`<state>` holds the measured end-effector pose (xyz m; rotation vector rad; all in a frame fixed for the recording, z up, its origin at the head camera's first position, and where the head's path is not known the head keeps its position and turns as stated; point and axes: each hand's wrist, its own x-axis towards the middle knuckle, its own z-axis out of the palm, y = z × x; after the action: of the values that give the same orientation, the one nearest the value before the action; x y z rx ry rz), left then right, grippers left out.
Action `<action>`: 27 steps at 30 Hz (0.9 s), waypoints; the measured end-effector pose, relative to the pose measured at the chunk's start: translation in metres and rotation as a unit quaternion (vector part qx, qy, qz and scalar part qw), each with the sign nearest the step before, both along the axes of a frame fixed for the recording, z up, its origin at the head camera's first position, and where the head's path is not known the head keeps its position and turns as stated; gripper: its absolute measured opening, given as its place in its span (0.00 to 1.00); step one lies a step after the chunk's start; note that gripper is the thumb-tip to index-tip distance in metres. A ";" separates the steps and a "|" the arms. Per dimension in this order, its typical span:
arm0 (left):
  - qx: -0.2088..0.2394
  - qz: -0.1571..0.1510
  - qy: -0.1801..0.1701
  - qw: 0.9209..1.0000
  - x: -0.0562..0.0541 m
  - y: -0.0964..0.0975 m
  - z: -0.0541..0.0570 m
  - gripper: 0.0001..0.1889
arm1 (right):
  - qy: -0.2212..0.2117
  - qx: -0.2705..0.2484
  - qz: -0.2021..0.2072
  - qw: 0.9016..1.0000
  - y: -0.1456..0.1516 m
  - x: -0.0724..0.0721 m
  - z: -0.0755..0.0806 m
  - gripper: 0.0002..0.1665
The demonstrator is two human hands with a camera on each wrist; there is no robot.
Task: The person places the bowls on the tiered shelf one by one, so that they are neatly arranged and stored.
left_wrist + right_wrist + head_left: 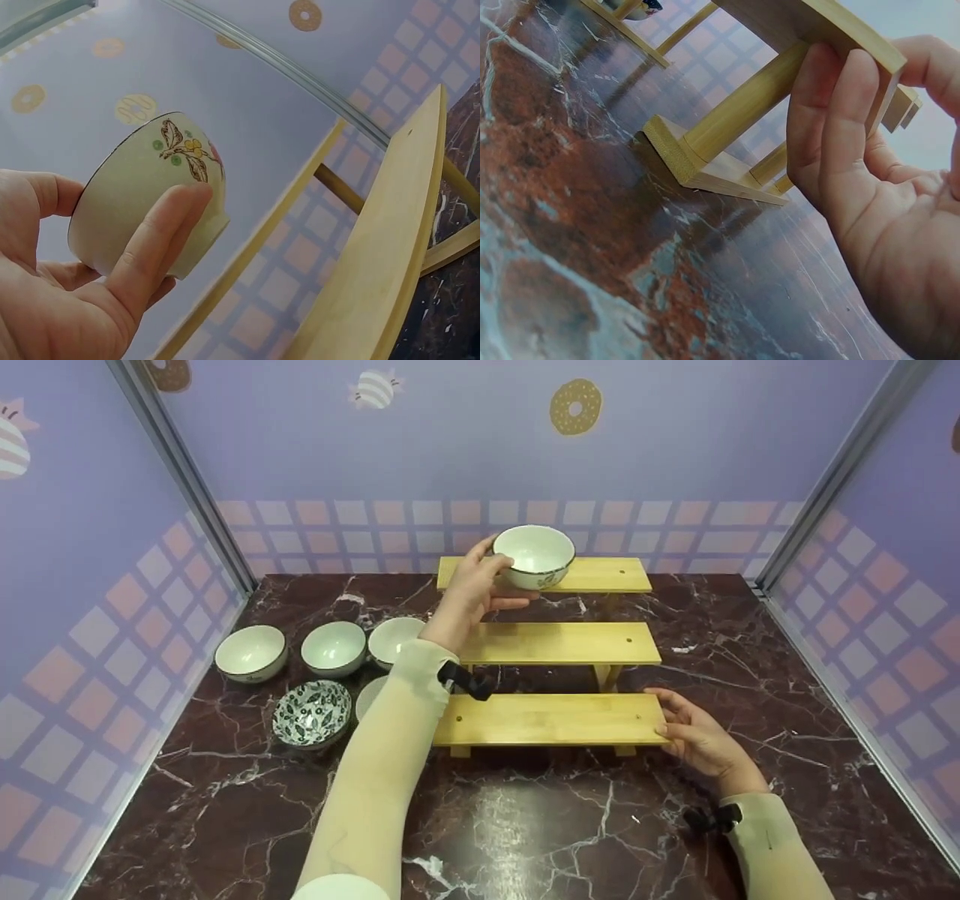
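Near the top shelf (611,574), the left hand (478,591) holds a (leaf-patterned) bowl (536,559).

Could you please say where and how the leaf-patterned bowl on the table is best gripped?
I would pinch the leaf-patterned bowl by its near-left rim, coming from the front left: it stands upright, mouth up, so the rim is exposed, while a pale green bowl sits behind it and a white bowl close on its right.

White floral bowl (535,556), yellow shelf (555,720); lilac walls (480,450), white-veined maroon tabletop (517,825)
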<state>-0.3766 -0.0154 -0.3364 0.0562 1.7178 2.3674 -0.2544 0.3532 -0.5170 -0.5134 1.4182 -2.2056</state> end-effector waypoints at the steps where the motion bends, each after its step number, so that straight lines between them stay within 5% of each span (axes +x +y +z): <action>1: 0.002 -0.001 0.000 1.000 -0.001 0.004 -0.001 0.36 | 0.000 0.003 -0.002 1.000 0.000 0.000 0.000 0.34; 13: 0.020 0.007 -0.008 1.000 -0.019 0.050 -0.009 0.36 | -0.005 0.002 -0.001 1.000 -0.002 0.000 0.002 0.34; 27: 0.052 -0.007 -0.016 0.998 -0.020 0.086 -0.013 0.39 | -0.017 0.031 -0.020 0.999 -0.001 0.001 0.002 0.33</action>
<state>-0.3966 0.0706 -0.3490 0.0472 1.5732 2.4326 -0.2530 0.3521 -0.5145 -0.4265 1.4863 -2.1829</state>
